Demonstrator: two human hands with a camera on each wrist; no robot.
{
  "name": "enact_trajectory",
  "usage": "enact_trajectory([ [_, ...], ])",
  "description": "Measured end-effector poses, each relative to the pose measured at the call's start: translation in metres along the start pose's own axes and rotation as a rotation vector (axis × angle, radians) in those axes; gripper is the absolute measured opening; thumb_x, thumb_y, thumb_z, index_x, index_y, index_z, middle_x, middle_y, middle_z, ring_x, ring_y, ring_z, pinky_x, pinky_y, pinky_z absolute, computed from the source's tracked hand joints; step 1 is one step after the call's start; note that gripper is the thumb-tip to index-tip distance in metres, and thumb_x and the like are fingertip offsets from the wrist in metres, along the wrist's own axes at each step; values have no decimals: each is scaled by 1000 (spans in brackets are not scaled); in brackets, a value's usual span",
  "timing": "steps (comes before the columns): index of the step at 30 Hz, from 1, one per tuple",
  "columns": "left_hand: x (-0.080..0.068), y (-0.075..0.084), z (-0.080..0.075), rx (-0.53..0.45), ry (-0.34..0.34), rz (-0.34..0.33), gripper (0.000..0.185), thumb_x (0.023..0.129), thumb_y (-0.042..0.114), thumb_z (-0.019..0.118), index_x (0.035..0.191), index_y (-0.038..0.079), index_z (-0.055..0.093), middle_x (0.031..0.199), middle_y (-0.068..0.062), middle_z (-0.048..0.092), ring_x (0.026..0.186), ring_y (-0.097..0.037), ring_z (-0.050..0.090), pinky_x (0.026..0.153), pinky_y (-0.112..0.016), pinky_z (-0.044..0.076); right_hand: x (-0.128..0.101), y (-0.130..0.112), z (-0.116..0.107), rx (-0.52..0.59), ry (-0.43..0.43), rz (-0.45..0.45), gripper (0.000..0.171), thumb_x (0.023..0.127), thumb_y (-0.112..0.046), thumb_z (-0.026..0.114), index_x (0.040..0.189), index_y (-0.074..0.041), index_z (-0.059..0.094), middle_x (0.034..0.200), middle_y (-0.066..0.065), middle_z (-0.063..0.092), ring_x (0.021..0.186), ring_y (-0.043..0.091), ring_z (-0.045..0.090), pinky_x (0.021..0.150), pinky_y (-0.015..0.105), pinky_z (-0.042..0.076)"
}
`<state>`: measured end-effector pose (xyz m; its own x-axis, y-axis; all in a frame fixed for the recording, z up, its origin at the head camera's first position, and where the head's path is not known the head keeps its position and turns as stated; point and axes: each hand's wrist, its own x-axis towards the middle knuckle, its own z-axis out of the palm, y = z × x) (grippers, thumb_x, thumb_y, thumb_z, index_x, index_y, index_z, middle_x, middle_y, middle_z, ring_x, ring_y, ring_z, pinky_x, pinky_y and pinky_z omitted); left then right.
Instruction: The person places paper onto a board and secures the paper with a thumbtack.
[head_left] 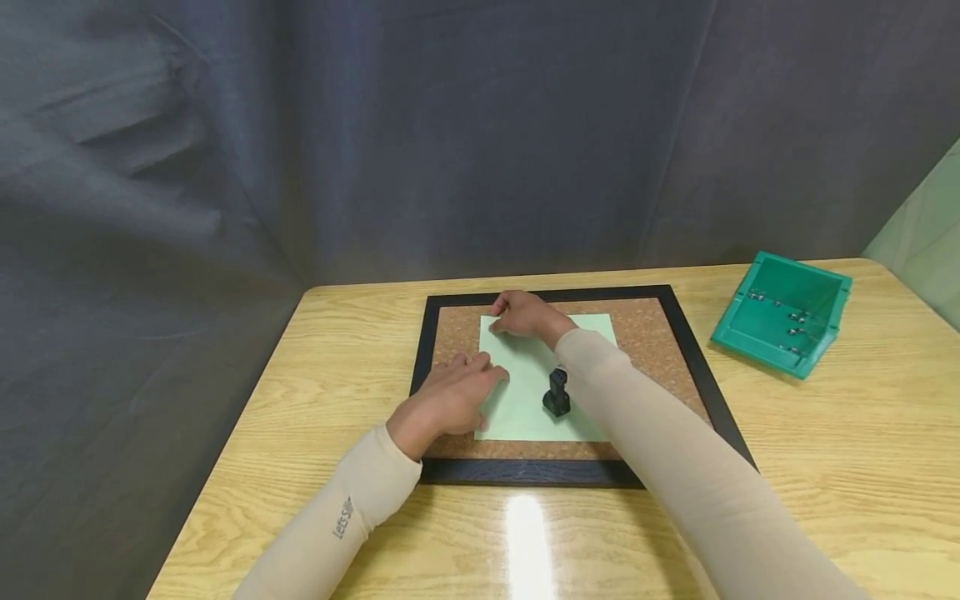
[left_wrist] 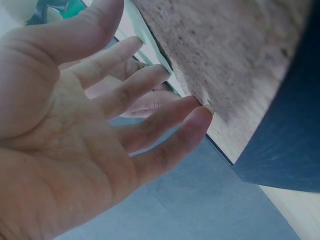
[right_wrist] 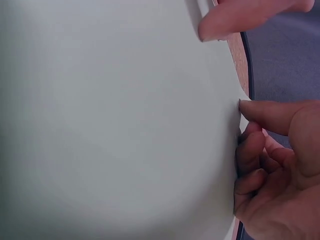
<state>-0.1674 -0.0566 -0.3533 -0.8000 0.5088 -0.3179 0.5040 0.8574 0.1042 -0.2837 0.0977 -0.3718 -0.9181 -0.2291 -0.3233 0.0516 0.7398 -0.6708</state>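
Note:
A light green paper [head_left: 517, 400] [right_wrist: 115, 125] lies on a cork board [head_left: 652, 342] [left_wrist: 235, 60] with a black frame [head_left: 525, 472]. My left hand [head_left: 450, 396] [left_wrist: 100, 125] lies flat with straight fingers at the paper's left edge, fingertips on the cork. My right hand [head_left: 525, 315] [right_wrist: 270, 165] is at the paper's far left corner, thumb and curled fingers pinching its edge. Whether it also holds something small is hidden. A small black upright object [head_left: 557, 392] stands on the paper beside my right forearm.
A green plastic bin [head_left: 783, 312] with several small metal pieces stands tilted at the back right of the wooden table [head_left: 825, 458]. A dark curtain [head_left: 480, 125] closes off the back and left sides.

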Motion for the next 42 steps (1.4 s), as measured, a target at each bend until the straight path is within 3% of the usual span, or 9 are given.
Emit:
enact_trajectory([
  [27, 1, -2, 0, -9, 0, 12, 70, 83, 25, 81, 145, 26, 49, 143, -3, 47, 144, -40, 36, 112, -56, 38, 1, -4, 4, -70, 52, 45, 23, 94, -27, 69, 109, -15, 56, 112, 5, 57, 96, 22, 51, 83, 36, 43],
  [34, 1, -3, -1, -4, 12, 6, 70, 82, 25, 83, 144, 25, 50, 141, -3, 49, 142, -38, 39, 111, -55, 39, 0, -3, 4, -84, 45, 22, 24, 95, -30, 68, 111, -16, 56, 99, 5, 55, 88, 21, 51, 79, 35, 41],
  [42, 1, -3, 1, 2, 25, 13, 71, 79, 27, 84, 142, 27, 51, 140, -2, 49, 140, -37, 41, 107, -52, 43, -4, 5, 5, -87, 31, -44, 26, 97, -28, 66, 115, -15, 52, 99, 3, 54, 89, 19, 49, 83, 35, 40],
])
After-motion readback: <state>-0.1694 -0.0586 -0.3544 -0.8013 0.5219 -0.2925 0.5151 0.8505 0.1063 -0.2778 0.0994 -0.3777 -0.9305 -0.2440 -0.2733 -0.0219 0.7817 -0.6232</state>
